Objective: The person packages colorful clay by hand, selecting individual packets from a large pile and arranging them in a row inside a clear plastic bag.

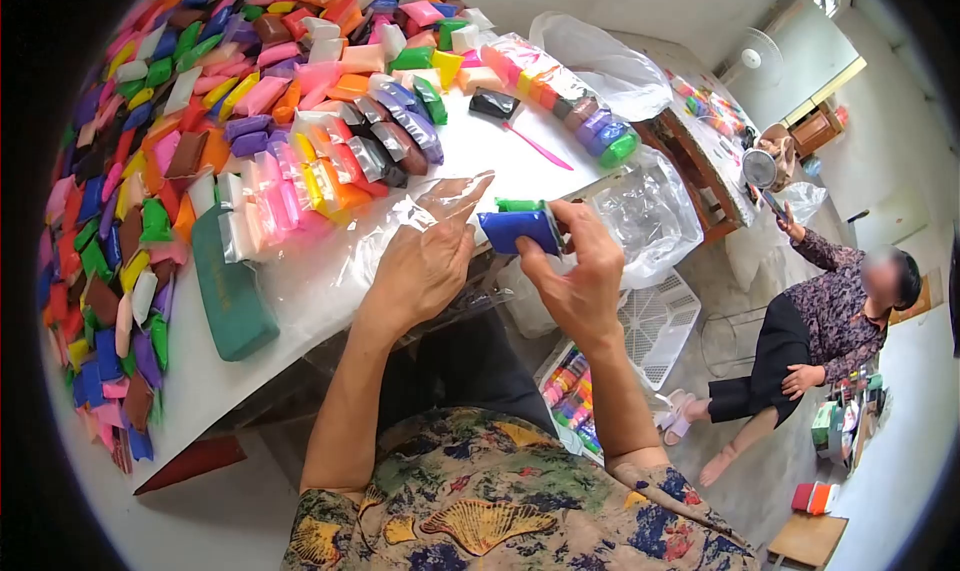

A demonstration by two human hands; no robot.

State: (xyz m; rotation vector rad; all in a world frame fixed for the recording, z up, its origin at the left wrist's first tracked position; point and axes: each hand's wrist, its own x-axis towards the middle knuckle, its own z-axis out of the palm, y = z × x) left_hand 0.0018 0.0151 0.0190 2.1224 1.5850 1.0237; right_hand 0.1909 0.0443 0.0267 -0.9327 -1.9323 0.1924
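Between the thumb and fingers of my right hand (585, 261) is a blue packet (518, 232), with a green packet (520, 205) just behind it. My left hand (428, 271) is closed on the edge of a clear plastic bag (375, 233), close to the left of the blue packet. Rows of colored packets (320, 176) show in clear plastic on the white table (300, 326), beyond my left hand. A dark green case (228, 291) lies left of them. Ahead of my hands are a black packet (494, 103) and a pink stick (540, 148).
A large pile of colored packets (190, 121) covers the table's left and far side. A filled clear pack (565, 96) and plastic bags (650, 206) lie right. A white basket (660, 326) stands below. Another person (830, 321) sits at the right, holding a phone.
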